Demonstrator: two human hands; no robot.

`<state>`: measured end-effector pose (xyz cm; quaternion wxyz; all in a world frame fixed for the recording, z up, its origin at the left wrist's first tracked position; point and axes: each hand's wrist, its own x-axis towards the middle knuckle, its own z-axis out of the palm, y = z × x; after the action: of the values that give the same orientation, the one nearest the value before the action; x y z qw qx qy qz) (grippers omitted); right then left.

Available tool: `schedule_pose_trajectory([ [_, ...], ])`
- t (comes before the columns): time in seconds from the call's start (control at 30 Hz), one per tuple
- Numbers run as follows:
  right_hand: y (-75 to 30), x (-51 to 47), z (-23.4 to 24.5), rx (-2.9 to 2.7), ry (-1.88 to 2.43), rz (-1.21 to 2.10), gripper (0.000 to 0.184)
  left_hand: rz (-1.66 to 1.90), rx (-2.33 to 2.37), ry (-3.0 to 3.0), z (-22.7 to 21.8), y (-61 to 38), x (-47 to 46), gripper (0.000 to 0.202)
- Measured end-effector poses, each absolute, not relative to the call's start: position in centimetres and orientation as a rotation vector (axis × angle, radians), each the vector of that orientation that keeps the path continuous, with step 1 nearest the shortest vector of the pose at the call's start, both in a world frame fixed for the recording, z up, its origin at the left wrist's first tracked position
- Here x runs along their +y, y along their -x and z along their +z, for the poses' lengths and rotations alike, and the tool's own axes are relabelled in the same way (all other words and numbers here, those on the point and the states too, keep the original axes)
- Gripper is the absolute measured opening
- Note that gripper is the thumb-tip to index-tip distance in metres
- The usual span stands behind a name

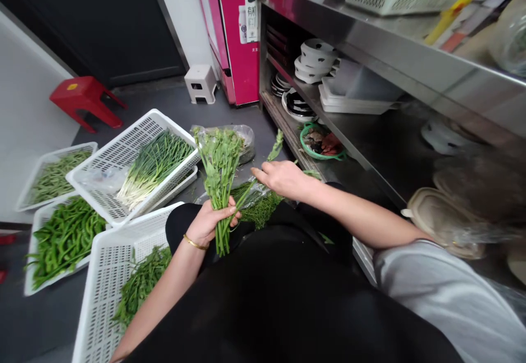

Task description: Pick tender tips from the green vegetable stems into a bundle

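My left hand [209, 221] is wrapped around a bunch of leafy green stems [219, 174], held upright with the leaves at the top and the cut ends poking out below the fist. My right hand [283, 179] pinches a single leafy stem [245, 194] to the right of the bunch. That stem slants from near my left thumb up to my right fingers, and a leafy tip [276, 146] shows beyond them. Beneath both hands, thin greens [263, 209] lie on clear plastic by my lap. Behind the bunch is a clear plastic bag [245, 135], its contents partly hidden.
White baskets stand at left: one with scallions [158, 160], others with green peppers [68, 237], green beans [57, 179] and leafy greens [142, 286]. A steel shelf [370, 34] with dishes runs along the right. Two stools, red [84, 97] and white [200, 80], stand beyond.
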<state>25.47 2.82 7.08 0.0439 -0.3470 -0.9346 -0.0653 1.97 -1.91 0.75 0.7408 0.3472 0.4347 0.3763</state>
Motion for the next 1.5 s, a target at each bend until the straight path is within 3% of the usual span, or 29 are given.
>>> schedule_pose_trajectory([
  [0.2,-26.8,5.3,6.5,-3.092,0.908,0.179,0.016,0.767,0.916,-0.861,1.0,-0.7,-3.0,0.030],
  [0.33,-29.1,5.6,5.5,-2.669,0.818,0.873,0.025,0.757,1.031,-0.924,0.8,0.1,-3.1,0.027],
  [0.4,-29.9,5.2,5.5,-2.256,0.848,1.047,0.033,0.759,1.072,-0.935,0.6,0.4,-3.0,0.027],
  [0.5,-29.5,4.2,6.0,-1.961,0.923,0.939,0.036,0.775,1.102,-0.948,0.6,0.3,-2.6,0.027],
  [0.7,-23.7,2.7,5.1,-2.791,0.901,0.510,0.023,0.732,1.099,-1.065,1.2,-1.2,-2.0,0.025],
  [0.77,-22.5,2.9,4.4,-2.948,0.725,0.615,0.023,0.685,1.067,-1.101,1.2,-1.4,-2.1,0.024],
  [0.83,-22.2,3.0,3.9,-2.897,0.502,0.930,0.025,0.643,1.006,-1.087,0.9,-1.3,-2.4,0.023],
  [0.9,-22.8,3.0,3.6,-2.562,0.427,1.279,0.028,0.659,0.939,-1.012,0.3,-1.1,-2.7,0.023],
  [0.97,-24.1,3.0,3.6,-2.026,0.588,1.424,0.031,0.749,0.895,-0.907,-0.2,-1.1,-2.8,0.025],
  [1.1,-27.6,3.2,4.2,-1.354,0.926,1.349,0.035,0.882,0.891,-0.766,-0.6,-1.4,-2.0,0.028],
  [1.3,-26.4,3.4,4.5,-1.791,1.207,1.062,0.027,0.904,0.980,-0.812,-0.5,-3.0,-0.4,0.030],
  [1.5,-21.0,5.2,1.8,-1.603,1.178,1.323,0.027,0.817,0.963,-0.750,0.2,-3.6,-0.7,0.034],
])
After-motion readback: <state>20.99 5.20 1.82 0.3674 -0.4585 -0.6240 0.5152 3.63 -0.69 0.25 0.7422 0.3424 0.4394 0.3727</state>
